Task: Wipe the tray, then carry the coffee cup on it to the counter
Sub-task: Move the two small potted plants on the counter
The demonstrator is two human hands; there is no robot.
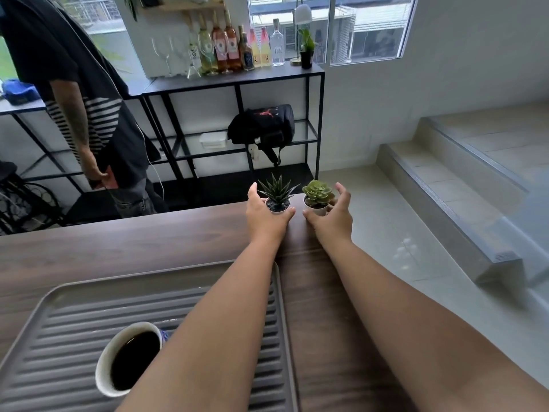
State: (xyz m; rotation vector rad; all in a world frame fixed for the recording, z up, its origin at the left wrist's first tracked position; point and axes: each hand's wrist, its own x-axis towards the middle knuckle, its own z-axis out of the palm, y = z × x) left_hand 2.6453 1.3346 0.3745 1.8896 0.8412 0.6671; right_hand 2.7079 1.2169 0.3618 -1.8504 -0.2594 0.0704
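A grey ribbed tray [89, 285] lies on the dark wooden counter [118, 242] at the lower left. On its near part stands a white cup of black coffee [130, 358], partly hidden behind my left forearm. Both my arms reach past the tray to the counter's far edge. There my left hand [263, 217] cups a small white pot with a spiky plant [277, 193], thumb and fingers on either side of it. My right hand [334, 217] cups a second white pot with a round green succulent [318, 193]. Both pots rest on the counter.
A person in a dark striped shirt [89, 114] stands beyond the counter at the left. Behind is a black metal shelf [237, 81] with bottles, wine glasses and a black bag [264, 126]. Tiled steps [445, 173] rise at the right.
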